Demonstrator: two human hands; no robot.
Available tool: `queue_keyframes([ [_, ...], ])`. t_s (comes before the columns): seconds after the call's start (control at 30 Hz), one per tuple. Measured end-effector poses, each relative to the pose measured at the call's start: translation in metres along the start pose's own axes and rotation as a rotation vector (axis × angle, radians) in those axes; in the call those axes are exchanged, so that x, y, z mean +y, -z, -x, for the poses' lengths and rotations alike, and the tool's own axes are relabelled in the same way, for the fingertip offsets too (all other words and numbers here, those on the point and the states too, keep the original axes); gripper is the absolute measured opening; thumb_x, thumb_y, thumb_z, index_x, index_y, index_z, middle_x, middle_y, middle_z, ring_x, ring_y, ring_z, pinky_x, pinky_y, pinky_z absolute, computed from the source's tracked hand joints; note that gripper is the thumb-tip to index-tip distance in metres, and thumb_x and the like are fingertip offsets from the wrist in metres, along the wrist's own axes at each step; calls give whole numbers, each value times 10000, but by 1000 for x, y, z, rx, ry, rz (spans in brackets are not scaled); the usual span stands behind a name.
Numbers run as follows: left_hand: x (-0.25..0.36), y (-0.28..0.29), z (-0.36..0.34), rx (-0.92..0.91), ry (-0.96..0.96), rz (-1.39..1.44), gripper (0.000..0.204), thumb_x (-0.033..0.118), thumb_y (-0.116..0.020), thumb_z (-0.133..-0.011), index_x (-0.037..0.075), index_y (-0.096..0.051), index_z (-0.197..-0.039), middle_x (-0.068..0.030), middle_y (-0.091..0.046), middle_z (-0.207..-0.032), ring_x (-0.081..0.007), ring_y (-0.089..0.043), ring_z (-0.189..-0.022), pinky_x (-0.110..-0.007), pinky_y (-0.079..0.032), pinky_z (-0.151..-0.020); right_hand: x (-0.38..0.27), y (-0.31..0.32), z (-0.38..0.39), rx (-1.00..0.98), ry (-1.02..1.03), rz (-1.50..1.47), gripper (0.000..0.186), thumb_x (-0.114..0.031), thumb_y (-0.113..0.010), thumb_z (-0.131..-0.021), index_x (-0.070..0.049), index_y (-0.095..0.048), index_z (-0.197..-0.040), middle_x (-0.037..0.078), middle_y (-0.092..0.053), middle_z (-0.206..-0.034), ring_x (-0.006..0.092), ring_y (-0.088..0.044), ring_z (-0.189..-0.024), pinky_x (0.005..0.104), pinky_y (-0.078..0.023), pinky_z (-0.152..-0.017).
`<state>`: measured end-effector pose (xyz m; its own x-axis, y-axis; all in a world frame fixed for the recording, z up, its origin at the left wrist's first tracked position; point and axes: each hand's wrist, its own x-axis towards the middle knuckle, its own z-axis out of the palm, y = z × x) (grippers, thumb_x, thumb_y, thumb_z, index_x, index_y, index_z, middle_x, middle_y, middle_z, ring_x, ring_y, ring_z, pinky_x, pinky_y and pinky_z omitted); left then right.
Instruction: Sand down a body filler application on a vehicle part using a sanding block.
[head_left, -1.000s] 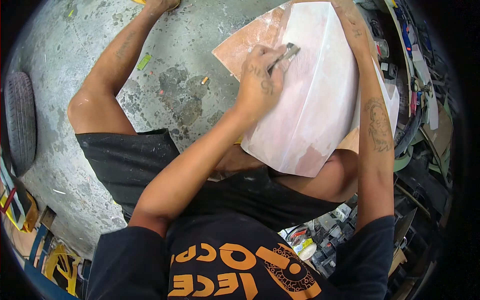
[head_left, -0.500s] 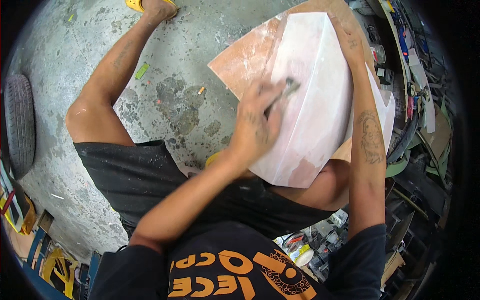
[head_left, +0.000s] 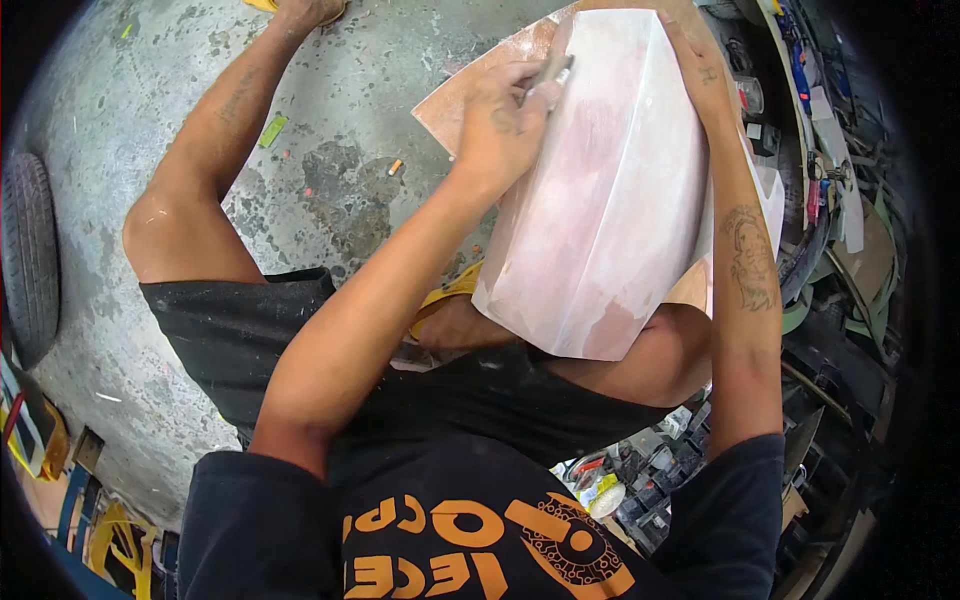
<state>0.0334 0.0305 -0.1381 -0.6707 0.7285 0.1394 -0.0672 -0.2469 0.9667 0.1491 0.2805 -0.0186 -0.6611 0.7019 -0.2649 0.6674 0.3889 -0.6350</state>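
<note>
A large whitish-pink moulded panel [head_left: 610, 210] rests tilted on my lap as I sit on the concrete floor. My left hand [head_left: 505, 120] is near the panel's upper left edge, closed on a small grey tool [head_left: 556, 72] whose tip presses on the surface. My right hand [head_left: 690, 45] grips the panel's far upper edge, with the forearm lying along its right side. My bare left leg [head_left: 210, 150] stretches out across the floor.
A black tyre [head_left: 30, 260] lies at the left rim. Small scraps [head_left: 272, 130] dot the stained floor [head_left: 330, 200]. Cluttered tools and parts [head_left: 820, 190] line the right side, with small containers [head_left: 640, 470] near my right hip.
My left hand has slid with the tool from the middle of the panel up toward its upper left edge. My right hand keeps its hold on the far edge.
</note>
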Motion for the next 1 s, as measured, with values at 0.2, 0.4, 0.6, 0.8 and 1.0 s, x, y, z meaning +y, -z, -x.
queue_keyframes([
  [0.2, 34, 82, 43, -14, 347, 99, 349, 164, -669, -988, -53, -681, -1260, -61, -692, -911, -99, -590, -756, -255, -484, -684, 1, 0, 16, 336, 314, 370, 502, -441, -547, -1052, -68, -668, -1366, 136, -668, -1367, 234, -620, -1254, 308, -423, -1099],
  [0.4, 19, 120, 51, -9, 557, 31, 367, 198, -687, -1006, -4, -678, -1313, -11, -677, -952, -60, -567, -801, -219, -452, -702, -80, -42, 104, -483, 776, 928, 487, -335, -664, -973, -158, -621, -1425, 97, -633, -1428, 275, -519, -1407, 538, -264, -1258],
  [0.6, 20, 115, 40, 6, 498, -8, 372, 222, -689, -983, -27, -696, -1259, -35, -685, -835, -77, -558, -690, -249, -461, -633, -79, 3, 75, -281, 636, 1377, 601, -476, -524, -1029, -105, -526, -1503, 114, -513, -1556, 312, -426, -1478, 548, -206, -1282],
  [0.8, 6, 124, 48, 49, 416, -54, 349, 219, -702, -961, -18, -723, -1217, -40, -672, -790, -91, -548, -679, -270, -458, -634, -93, -39, 81, -711, 788, 1099, 666, -538, -520, -1028, -77, -506, -1508, 161, -523, -1533, 320, -455, -1457, 536, -237, -1275],
  [1.0, 12, 116, 42, 20, 475, 58, 373, 206, -702, -966, -40, -701, -1247, -29, -657, -777, -84, -545, -683, -259, -447, -626, -97, -9, 64, -322, 632, 1386, 646, -491, -552, -1031, -24, -528, -1476, 211, -533, -1506, 336, -490, -1427, 445, -321, -1243],
])
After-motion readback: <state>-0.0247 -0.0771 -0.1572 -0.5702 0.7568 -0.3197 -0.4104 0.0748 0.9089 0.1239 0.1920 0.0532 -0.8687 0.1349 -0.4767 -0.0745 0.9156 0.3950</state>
